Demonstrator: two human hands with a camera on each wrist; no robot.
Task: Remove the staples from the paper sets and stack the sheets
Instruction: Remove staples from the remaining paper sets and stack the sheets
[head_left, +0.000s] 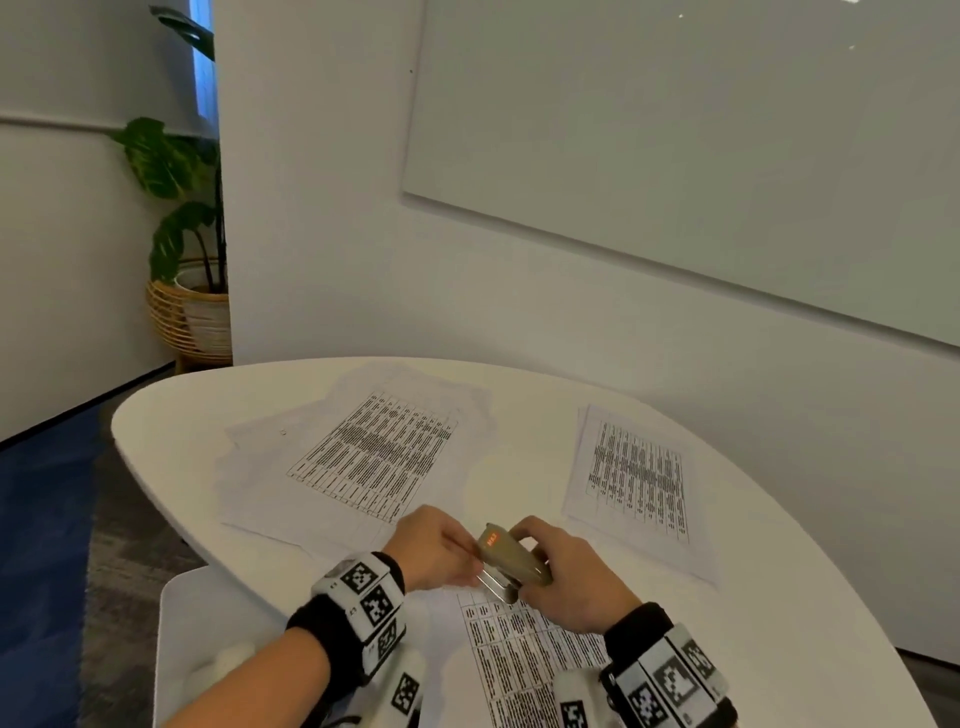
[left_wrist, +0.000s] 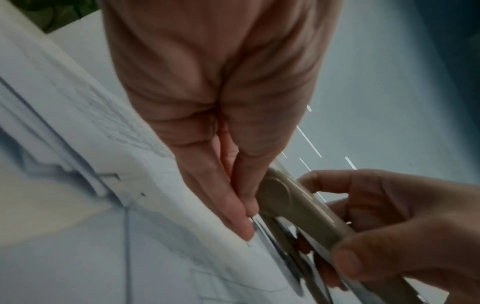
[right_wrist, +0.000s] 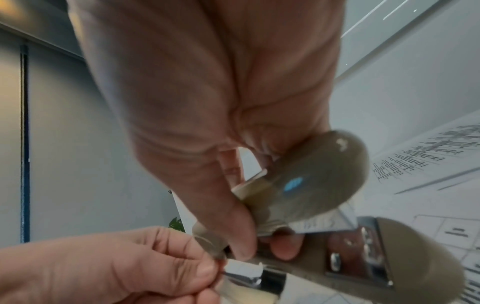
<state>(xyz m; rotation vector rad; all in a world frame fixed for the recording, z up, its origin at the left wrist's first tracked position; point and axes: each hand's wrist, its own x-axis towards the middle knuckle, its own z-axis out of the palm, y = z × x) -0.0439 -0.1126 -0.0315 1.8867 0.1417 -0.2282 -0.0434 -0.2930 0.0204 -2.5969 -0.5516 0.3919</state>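
A tan stapler (head_left: 511, 558) with an orange label is held just above a stapled paper set (head_left: 519, 660) printed with tables, at the near edge of the white table (head_left: 779, 597). My right hand (head_left: 540, 553) grips the stapler's body (right_wrist: 311, 185), thumb and fingers curled round it (left_wrist: 298, 203). My left hand (head_left: 470, 558) pinches at the stapler's metal front end (right_wrist: 249, 275) with thumb and forefinger (left_wrist: 246, 216). What sits between those fingertips is too small to tell. A spread of loose printed sheets (head_left: 363, 457) lies at the back left.
Another printed paper set (head_left: 634, 478) lies at the right of the table. A white chair seat (head_left: 208, 623) stands by the table's near left edge. A potted plant in a wicker basket (head_left: 192, 312) is on the floor behind, and a wall with a whiteboard (head_left: 675, 130) lies beyond the table.
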